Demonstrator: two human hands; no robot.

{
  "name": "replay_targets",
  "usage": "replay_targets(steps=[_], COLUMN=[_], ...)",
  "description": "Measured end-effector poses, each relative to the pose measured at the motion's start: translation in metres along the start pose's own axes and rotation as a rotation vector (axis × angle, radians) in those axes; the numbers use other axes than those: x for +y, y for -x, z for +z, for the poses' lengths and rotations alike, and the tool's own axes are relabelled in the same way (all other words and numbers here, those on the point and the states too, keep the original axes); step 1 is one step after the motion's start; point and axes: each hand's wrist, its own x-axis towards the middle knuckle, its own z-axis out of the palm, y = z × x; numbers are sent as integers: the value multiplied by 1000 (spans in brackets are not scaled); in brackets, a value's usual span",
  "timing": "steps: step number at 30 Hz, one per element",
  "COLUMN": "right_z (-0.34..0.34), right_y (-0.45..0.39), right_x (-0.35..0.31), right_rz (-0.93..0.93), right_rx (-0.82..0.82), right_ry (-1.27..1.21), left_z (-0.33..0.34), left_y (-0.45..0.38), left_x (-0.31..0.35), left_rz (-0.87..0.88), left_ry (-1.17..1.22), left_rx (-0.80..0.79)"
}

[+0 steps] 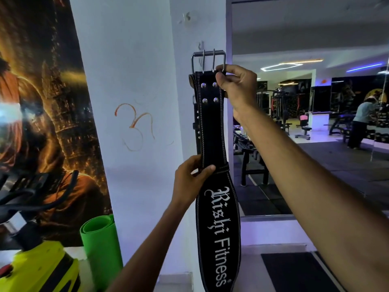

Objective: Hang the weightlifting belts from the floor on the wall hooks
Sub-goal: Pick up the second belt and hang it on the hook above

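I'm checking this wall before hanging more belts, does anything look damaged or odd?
Yes: an orange scribble is drawn on the white wall left of the belt, and the plaster around the upper hook looks chipped.

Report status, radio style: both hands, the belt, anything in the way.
Right hand pinching belt below buckle. Left hand gripping mid-strap. Buckle level with wall hook; seating unclear. Second belt behind.

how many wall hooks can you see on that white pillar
2: one small metal wall hook near the pillar's top, and one lower, just above the black leather belt's steel buckle. More may sit behind the belt.
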Motion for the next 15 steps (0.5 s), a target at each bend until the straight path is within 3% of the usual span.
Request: replay_targets(steps=[6,9,12,15], right_z=[-6,-10,-15,-16], right_y=[-1,0,3,5], right_x=[5,10,14,19], right_rz=[-3,17,22,27], right_rx=[18,32,45,30], right_ry=[-10,2,7,16], left_z=[9,10,10,9], left_y=[35,53,57,36], left_x=[-35,-60,-66,-51], left_rz=[-206,-297,-286,-222], left_ry=[138,77,38,87], left_rx=[-38,-160,-205,-84])
